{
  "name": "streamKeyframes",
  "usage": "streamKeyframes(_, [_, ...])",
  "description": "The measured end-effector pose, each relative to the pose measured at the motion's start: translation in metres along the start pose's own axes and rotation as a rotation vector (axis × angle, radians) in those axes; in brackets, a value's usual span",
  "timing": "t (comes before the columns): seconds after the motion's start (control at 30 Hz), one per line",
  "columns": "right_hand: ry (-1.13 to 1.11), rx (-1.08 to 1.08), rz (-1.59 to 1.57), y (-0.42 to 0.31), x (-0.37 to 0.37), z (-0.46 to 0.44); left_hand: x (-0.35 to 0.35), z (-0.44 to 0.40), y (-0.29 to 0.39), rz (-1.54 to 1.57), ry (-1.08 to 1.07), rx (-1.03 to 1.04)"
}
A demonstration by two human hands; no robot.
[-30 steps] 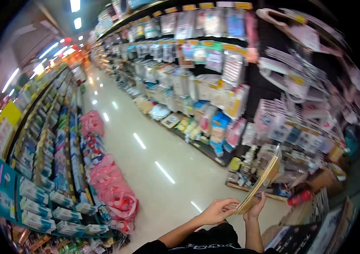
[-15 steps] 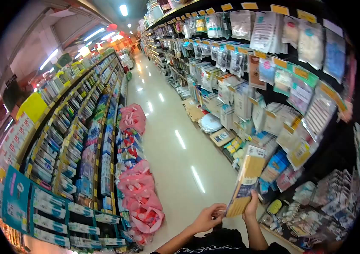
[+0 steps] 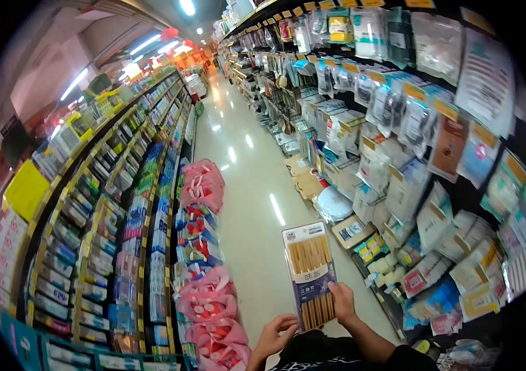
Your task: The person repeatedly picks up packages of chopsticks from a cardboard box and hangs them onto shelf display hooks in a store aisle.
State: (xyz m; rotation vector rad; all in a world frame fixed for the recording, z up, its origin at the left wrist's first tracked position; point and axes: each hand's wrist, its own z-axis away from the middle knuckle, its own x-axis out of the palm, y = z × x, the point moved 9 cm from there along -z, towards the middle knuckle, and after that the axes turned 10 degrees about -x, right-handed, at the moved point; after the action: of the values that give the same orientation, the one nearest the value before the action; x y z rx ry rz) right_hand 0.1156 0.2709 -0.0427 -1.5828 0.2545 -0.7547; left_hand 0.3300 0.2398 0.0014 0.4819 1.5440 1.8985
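A flat pack of chopsticks (image 3: pixel 310 253), with a white header and a dark printed band across its middle, stands upright in front of me over the aisle. On its lower right edge my right hand (image 3: pixel 342 303) is closed, thumb on the front and the other fingers mostly behind. My left hand (image 3: pixel 277 334) is at the lower left edge of the pack, its fingers loosely bent and apart. The fingertips come right up to the pack's edge; whether they touch it I cannot tell.
Along the right runs a wall rack of hanging packaged goods (image 3: pixel 393 111). Shelves of small boxed goods (image 3: pixel 133 229) line the left, with pink bags (image 3: pixel 204 185) at their foot. Between them, the shiny aisle floor (image 3: pixel 244 210) stretches away.
The pack of chopsticks has shifted left in view and turned from tilted and angled to nearly upright, front facing me. Both hands moved left with it. The camera has moved forward along the aisle.
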Motion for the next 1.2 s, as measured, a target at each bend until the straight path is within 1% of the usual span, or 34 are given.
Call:
streamKeyframes(0.03, [-0.001, -0.009, 0.008, -0.004, 0.011, -0.027, -0.012, -0.028, 0.008, 0.018, -0.010, -0.045])
streamKeyframes(0.13, [0.058, -0.082, 0.112, -0.014, 0.024, -0.103, -0.052, -0.116, 0.044, -0.172, -0.008, -0.058])
streamKeyframes(0.17, [0.107, -0.047, 0.137, -0.015, 0.027, -0.126, -0.060, -0.143, 0.063, -0.143, -0.083, 0.020])
streamKeyframes(0.27, [0.143, -0.142, 0.058, -0.026, 0.047, -0.202, -0.079, -0.215, 0.104, -0.164, -0.238, 0.041])
streamKeyframes(0.3, [0.136, -0.109, 0.012, -0.026, 0.052, -0.226, -0.084, -0.234, 0.117, -0.146, -0.278, 0.052])
streamKeyframes(0.4, [0.173, -0.168, -0.032, -0.055, 0.075, -0.282, -0.101, -0.286, 0.144, -0.101, -0.352, 0.048])
streamKeyframes(0.43, [0.182, -0.156, 0.001, -0.051, 0.077, -0.302, -0.108, -0.304, 0.146, -0.051, -0.319, 0.019])
streamKeyframes(0.57, [0.117, -0.132, -0.082, -0.004, 0.103, -0.401, -0.143, -0.395, 0.130, 0.008, -0.235, -0.059])
streamKeyframes(0.67, [-0.008, -0.015, -0.124, 0.040, 0.137, -0.484, -0.174, -0.465, 0.116, 0.131, -0.186, -0.139])
streamKeyframes(0.73, [-0.091, 0.017, -0.141, 0.043, 0.168, -0.536, -0.200, -0.502, 0.123, 0.226, -0.107, -0.192])
streamKeyframes(0.8, [-0.140, 0.063, -0.168, 0.052, 0.201, -0.592, -0.227, -0.541, 0.133, 0.324, -0.044, -0.189])
streamKeyframes(0.83, [-0.212, 0.121, -0.142, 0.053, 0.218, -0.614, -0.241, -0.554, 0.136, 0.374, -0.011, -0.195])
streamKeyframes(0.93, [-0.356, 0.108, -0.116, 0.035, 0.266, -0.682, -0.280, -0.607, 0.146, 0.323, 0.070, -0.162])
streamKeyframes(0.97, [-0.421, 0.130, -0.120, 0.029, 0.279, -0.703, -0.289, -0.622, 0.149, 0.408, 0.058, -0.125])
streamKeyframes(1.03, [-0.442, 0.157, -0.112, 0.023, 0.302, -0.742, -0.307, -0.658, 0.154, 0.582, 0.027, -0.039])
streamKeyframes(1.13, [-0.461, 0.156, -0.063, 0.042, 0.326, -0.800, -0.333, -0.706, 0.154, 0.627, 0.011, 0.010])
streamKeyframes(1.2, [-0.459, 0.163, -0.039, 0.059, 0.342, -0.831, -0.355, -0.737, 0.147, 0.625, 0.038, 0.015])
